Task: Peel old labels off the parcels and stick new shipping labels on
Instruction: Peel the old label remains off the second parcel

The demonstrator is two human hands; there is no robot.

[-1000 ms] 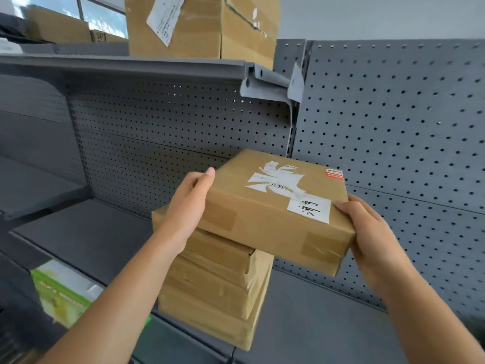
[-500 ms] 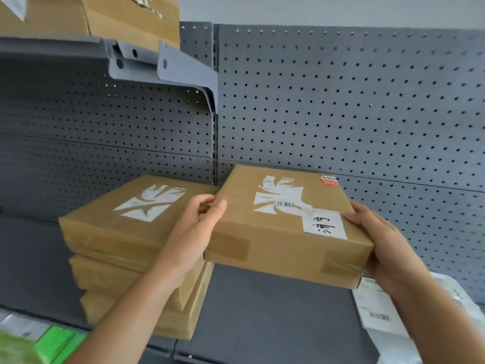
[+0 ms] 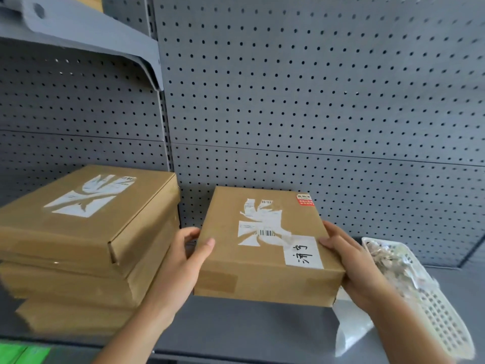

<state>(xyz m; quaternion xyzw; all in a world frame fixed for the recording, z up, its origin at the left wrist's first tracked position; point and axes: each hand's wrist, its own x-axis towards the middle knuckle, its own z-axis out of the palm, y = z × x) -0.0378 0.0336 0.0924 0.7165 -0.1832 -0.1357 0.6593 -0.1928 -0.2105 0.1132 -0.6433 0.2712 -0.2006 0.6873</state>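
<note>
I hold a flat brown cardboard parcel (image 3: 265, 261) just above the grey shelf (image 3: 236, 329). My left hand (image 3: 181, 266) grips its left edge, thumb on top. My right hand (image 3: 351, 264) grips its right edge. On the parcel's top are torn white remains of an old label (image 3: 259, 224), a small white label with handwritten characters (image 3: 303, 252) and a red sticker (image 3: 305, 200). Left of it stands a stack of three similar parcels (image 3: 86, 248); the top one bears torn label remains (image 3: 89, 195).
A white perforated plastic basket (image 3: 430, 303) with paper scraps lies at the right, with white sheets (image 3: 351, 327) beside it. Grey pegboard (image 3: 315, 101) backs the shelf. An upper shelf bracket (image 3: 105, 43) juts out at top left. Something green (image 3: 21, 354) shows at bottom left.
The parcel in both hands has moved right and down, away from the stack, close to the shelf. The view has swung right, bringing the basket into sight.
</note>
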